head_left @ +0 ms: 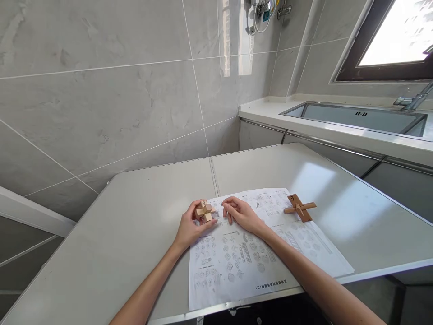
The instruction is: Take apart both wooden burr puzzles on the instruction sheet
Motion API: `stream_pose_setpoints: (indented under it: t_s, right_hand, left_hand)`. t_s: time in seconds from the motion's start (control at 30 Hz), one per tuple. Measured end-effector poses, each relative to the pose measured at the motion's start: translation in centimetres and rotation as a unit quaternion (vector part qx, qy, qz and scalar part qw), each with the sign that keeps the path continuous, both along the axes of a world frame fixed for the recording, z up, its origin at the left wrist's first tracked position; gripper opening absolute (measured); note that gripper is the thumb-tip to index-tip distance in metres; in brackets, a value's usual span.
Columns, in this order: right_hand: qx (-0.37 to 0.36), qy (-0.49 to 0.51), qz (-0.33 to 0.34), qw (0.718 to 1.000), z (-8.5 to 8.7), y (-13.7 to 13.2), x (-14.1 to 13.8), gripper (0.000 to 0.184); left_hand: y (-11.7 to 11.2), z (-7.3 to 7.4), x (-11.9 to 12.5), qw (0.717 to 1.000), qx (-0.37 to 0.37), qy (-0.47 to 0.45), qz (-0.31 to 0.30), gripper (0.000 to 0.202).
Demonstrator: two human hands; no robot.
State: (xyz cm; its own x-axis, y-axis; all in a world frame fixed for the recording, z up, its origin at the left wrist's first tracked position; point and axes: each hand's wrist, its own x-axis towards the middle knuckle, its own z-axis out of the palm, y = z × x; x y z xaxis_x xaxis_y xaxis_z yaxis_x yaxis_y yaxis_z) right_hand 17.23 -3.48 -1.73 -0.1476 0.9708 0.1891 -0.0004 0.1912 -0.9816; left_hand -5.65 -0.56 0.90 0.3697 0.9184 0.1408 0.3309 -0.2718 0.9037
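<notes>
Between the thumb and fingers of my left hand is a light wooden interlocking puzzle, its blocks crossing one another and one end marked with a "3". My right hand rests just to the right of it, above the paper, fingers loosely curled and a little apart, with nothing seen in them. Under both hands lies a large printed instruction sheet covered in small diagrams. On its right edge sits a darker brown wooden puzzle, a flat plate with a "3" and sticks crossing it.
The pale folding table has a seam down its middle and stands against a grey tiled wall. Behind it at the right is a counter with a metal sink and a faucet. A window is above.
</notes>
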Motion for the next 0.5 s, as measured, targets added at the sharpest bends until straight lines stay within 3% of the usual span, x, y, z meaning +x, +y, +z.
stream_pose_setpoints:
  t_s: [0.3,0.5]
  right_hand:
    - [-0.024,0.008,0.049,0.998,0.1,-0.7,0.3,0.039]
    - [-0.069,0.020,0.115,0.991,0.7,-0.9,0.7,0.041]
  left_hand:
    - [-1.2,0.1,1.9,0.994,0.090,0.059,-0.034,0.058]
    - [-1.2,0.1,1.6,0.984,0.161,0.050,-0.056,0.060]
